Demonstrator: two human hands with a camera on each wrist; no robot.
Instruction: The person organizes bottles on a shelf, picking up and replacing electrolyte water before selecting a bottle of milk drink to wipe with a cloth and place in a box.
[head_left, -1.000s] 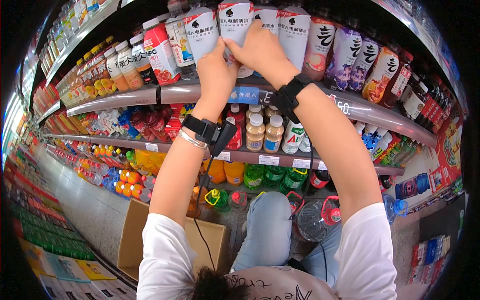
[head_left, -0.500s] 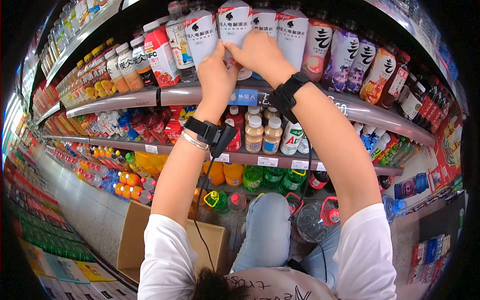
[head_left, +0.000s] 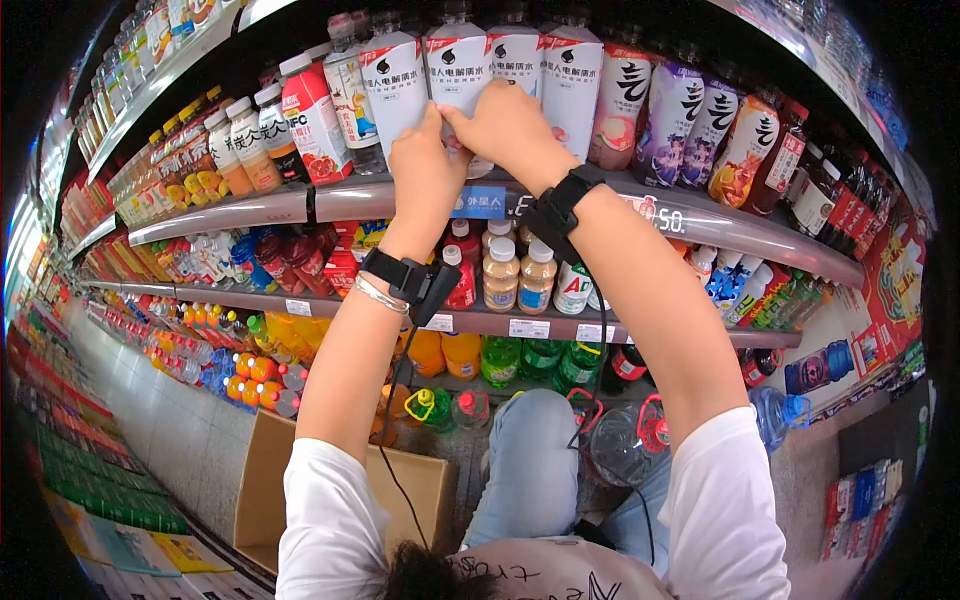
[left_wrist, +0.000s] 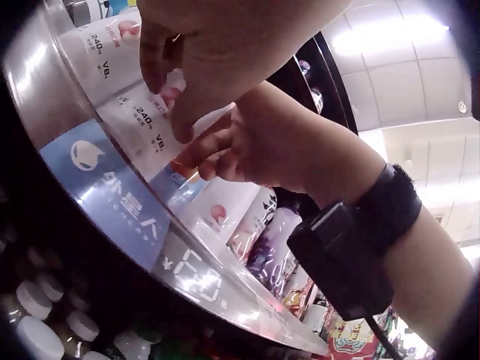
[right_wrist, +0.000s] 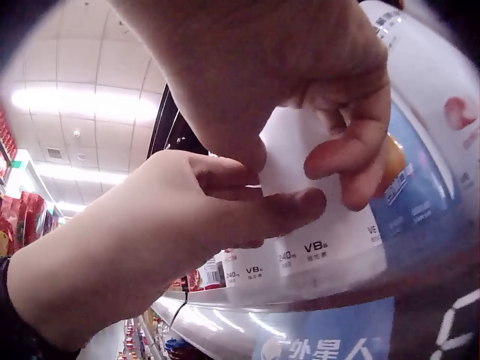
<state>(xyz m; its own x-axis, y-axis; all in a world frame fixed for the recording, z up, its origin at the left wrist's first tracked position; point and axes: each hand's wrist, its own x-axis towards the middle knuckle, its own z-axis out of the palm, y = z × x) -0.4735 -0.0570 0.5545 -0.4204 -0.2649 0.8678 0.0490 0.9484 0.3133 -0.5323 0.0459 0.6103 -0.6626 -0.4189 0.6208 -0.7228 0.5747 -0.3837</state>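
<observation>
Both hands are on a white-labelled electrolyte water bottle [head_left: 456, 62] in the front row of the upper shelf. My left hand [head_left: 425, 165] holds its lower left side, fingers bent against the label. From the right, my right hand [head_left: 515, 135] grips it, thumb on the front and fingers curled at the side, as the right wrist view shows. The thumbs come close together over the label. Matching bottles stand at each side, one to the left [head_left: 395, 85] and others to the right [head_left: 572, 85]. The hands hide the bottle's lower part in the head view.
The shelf's metal front edge [head_left: 350, 200] with a blue brand tag [head_left: 478, 203] runs below the hands. Drink bottles fill the lower shelves. A cardboard box [head_left: 425, 480] and a large water jug [head_left: 615, 445] stand on the floor by the knees.
The held bottle has come down more into line with its neighbours, both hands staying on it. The head view has shifted slightly, and more of the bottle tops show.
</observation>
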